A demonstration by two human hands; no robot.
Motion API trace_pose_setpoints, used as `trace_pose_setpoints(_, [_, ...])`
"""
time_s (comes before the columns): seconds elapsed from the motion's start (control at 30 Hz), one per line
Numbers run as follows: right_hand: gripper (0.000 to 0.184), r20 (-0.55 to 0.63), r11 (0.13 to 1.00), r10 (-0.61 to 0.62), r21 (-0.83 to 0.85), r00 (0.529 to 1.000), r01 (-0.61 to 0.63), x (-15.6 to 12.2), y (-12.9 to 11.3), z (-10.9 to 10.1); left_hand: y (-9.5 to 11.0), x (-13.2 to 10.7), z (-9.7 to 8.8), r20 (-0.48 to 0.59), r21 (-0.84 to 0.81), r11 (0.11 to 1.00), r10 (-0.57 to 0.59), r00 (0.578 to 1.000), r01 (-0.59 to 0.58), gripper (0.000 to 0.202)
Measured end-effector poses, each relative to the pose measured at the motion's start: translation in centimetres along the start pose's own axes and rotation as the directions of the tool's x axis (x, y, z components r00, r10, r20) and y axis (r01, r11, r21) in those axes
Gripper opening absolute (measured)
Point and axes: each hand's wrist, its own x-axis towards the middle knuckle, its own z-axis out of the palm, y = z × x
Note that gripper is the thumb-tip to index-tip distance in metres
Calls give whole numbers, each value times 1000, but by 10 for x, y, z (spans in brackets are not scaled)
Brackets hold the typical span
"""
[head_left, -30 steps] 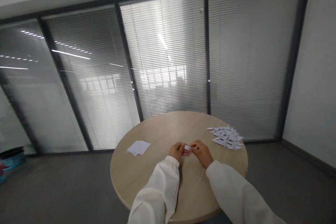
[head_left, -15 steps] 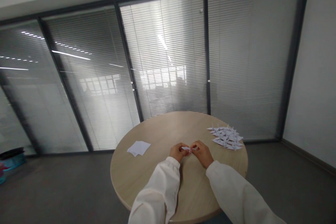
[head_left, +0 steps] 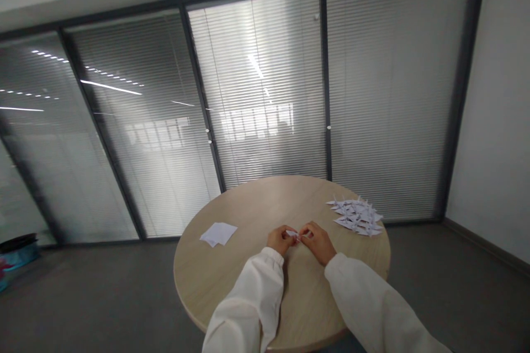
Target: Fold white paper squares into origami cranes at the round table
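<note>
A small folded white paper piece (head_left: 293, 234) is pinched between both my hands over the middle of the round wooden table (head_left: 232, 281). My left hand (head_left: 279, 240) grips its left end with closed fingers. My right hand (head_left: 316, 241) grips its right end, fingers also closed. Both sleeves are white. To my right lies a pile of several folded white paper shapes (head_left: 356, 216). To my left, a small stack of flat white paper squares (head_left: 218, 233) rests on the table.
Glass partitions with closed blinds and dark frames stand behind the table. Grey floor surrounds it. A white wall is at the right. A teal and dark object (head_left: 16, 251) sits on the floor at far left.
My hands have drawn slightly closer together on the paper piece, which now shows less between the fingers. Everything else stays put.
</note>
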Motion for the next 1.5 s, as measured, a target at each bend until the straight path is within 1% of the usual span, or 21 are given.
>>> trace_pose_setpoints(0.07, [2, 8, 1000, -2, 4, 1000, 2, 0, 0, 0, -1, 0, 0, -21, 10, 1000, 0, 1000, 0, 17])
trace_pose_setpoints(0.17, [4, 15, 1000, -13, 17, 1000, 13, -1, 1, 1, -1, 0, 0, -19, -38, 999, -11, 1000, 10, 15])
trace_pose_setpoints(0.27, [5, 23, 999, -5, 39, 1000, 4, -1, 0, 2, 0, 1, 0, -13, -110, 994, -18, 1000, 17, 16])
trace_pose_setpoints(0.37, [6, 23, 998, 9, 65, 1000, -10, -1, -3, 2, -1, 2, 0, -19, -215, 976, -22, 1000, 17, 19])
trace_pose_setpoints(0.5, [6, 17, 996, 44, 74, 999, -45, 0, -4, 1, -2, 3, 2, 20, -336, 941, -24, 1000, 30, 23])
trace_pose_setpoints(0.7, [5, 21, 994, 77, 72, 997, -78, 1, -2, 0, 0, 2, 2, 64, -408, 912, -9, 998, 34, 28])
trace_pose_setpoints(0.77, [6, 17, 993, 85, 79, 996, -86, 1, -3, -1, -1, 3, 2, 63, -425, 905, 5, 998, 22, 30])
trace_pose_setpoints(0.93, [12, 32, 982, 125, 141, 992, -128, 2, -8, -4, -1, 2, 0, 83, -458, 889, 23, 996, 17, 36])
trace_pose_setpoints(1.03, [16, 78, 947, 195, 246, 978, -209, 2, -8, -5, 1, 1, -1, 98, -489, 872, 19, 995, 32, 39])
trace_pose_setpoints(1.2, [24, 159, 841, 260, 448, 952, -304, 3, 1, -5, 1, 2, 0, 105, -482, 875, 10, 994, 42, 42])
trace_pose_setpoints(1.3, [27, 217, 766, 310, 519, 925, -379, 4, 7, -4, 0, 3, 1, 116, -481, 876, 16, 993, 42, 43])
trace_pose_setpoints(1.37, [28, 234, 741, 342, 529, 910, -414, 5, 8, -3, -1, 3, 1, 127, -477, 877, 11, 992, 51, 44])
trace_pose_setpoints(1.4, [28, 219, 751, 341, 521, 914, -405, 5, 7, -3, -2, 3, 1, 133, -479, 876, 9, 991, 56, 45])
trace_pose_setpoints(1.43, [27, 185, 782, 325, 499, 928, -373, 5, 5, -3, -2, 3, 2, 138, -486, 872, 8, 990, 60, 45])
trace_pose_setpoints(1.5, [20, 84, 882, 233, 402, 969, -247, 3, 0, -5, -4, 3, 2, 145, -504, 861, 10, 989, 65, 47])
